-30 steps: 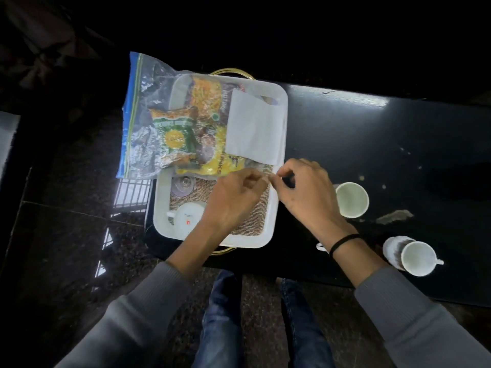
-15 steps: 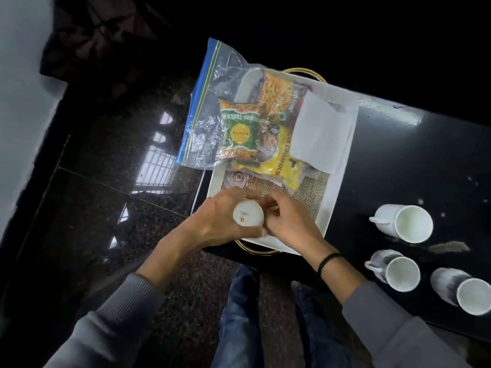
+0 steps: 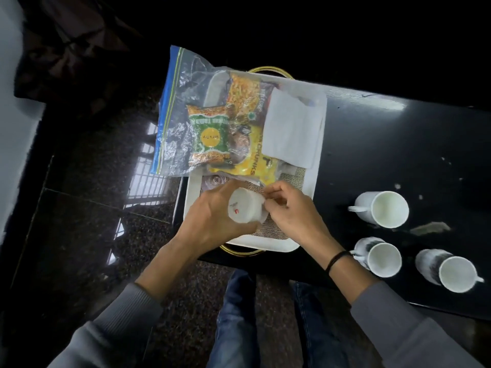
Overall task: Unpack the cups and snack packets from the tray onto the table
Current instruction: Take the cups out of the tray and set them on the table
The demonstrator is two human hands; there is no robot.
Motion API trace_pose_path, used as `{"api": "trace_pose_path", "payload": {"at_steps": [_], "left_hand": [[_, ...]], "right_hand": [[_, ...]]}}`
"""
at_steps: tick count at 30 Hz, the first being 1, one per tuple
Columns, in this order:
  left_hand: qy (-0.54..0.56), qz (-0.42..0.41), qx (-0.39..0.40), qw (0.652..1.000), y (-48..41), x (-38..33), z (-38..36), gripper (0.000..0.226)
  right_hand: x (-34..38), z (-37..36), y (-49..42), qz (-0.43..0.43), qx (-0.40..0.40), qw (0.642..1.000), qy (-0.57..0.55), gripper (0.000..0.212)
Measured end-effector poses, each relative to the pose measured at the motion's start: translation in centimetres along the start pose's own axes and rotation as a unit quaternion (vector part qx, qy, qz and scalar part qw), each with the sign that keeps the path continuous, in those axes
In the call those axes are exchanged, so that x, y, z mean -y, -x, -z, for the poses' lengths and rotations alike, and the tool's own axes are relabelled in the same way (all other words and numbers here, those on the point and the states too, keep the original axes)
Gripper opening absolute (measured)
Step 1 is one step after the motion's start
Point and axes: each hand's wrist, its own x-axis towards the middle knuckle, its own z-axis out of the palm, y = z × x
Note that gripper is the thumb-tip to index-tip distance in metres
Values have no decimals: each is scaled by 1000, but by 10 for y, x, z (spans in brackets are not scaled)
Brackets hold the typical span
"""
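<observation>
Bench (image 3: 398, 144): black, glossy top, catching glare along its far edge. White tray (image 3: 320, 160) with gold loop handles sits at its left end, near corner overhanging the front edge. Right of the tray, well apart from it, three white cups lie on their sides, mouths facing the camera: first cup (image 3: 382, 209) nearest the tray's mid-length, second cup (image 3: 378, 257) closer to the front edge, third cup (image 3: 449, 270) farthest right. A pale smear (image 3: 430, 227) marks the top beyond the first cup. Small white specks dot the surface right of the tray.
</observation>
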Motion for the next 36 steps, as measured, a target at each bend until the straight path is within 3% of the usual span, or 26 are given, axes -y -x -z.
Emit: {"api": "trace_pose_path", "payload": {"at_steps": [3,8,12,17,22,25,28,36], "left_hand": [[111,78,10,991,-8,-21,-1,60],[328,127,26,936,-22,-71,-18,57],[385,105,34,916,-29,-120,-46,46],[422,61,93,900,-31,-179,-88,50],[351,15,151,924,-41,-213,-122,61],[275,-19,155,949,-46,-234,-144,73],[230,-24,161,960,-50,-244,-167,72],[162,12,138,977,-56,-251,-206,58]], "right_hand": [[-7,22,9,0,-31,991,-131,24],[-22,69,20,10,-8,938,-347,30],[-40,104,38,12,7,911,-412,32],[-72,160,65,50,-65,892,-444,28],[-105,213,90,72,-153,920,-353,41],[-133,243,100,74,-218,945,-234,50],[-156,261,105,58,-274,955,-102,62],[-187,264,93,53,-247,955,158,76]]}}
